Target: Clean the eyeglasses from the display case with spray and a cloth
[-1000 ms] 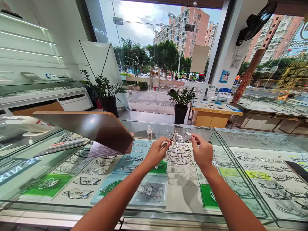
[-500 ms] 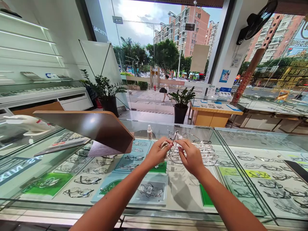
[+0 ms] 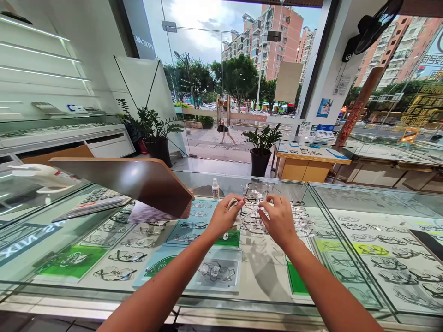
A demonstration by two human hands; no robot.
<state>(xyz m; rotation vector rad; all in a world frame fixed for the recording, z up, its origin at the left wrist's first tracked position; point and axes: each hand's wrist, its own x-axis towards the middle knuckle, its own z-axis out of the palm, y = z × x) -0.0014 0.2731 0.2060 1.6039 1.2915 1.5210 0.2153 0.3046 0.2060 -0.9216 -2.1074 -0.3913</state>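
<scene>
Left hand is pinched on a glasses frame and pale cloth, seemingly for steadiness; right hand is curled beside them, its grip unclear. Near the table's far edge, a bottle is stood upright, perhaps within reach.

White bottle near a tilted brown board.

Both hands meet mid-frame above the glass tabletop; the left hand pinches a pale cloth and a thin frame; the right hand sits just beside it; a white bottle stands behind; a mirror-like panel leans at left; potted plants fill the upper middle.
</scene>
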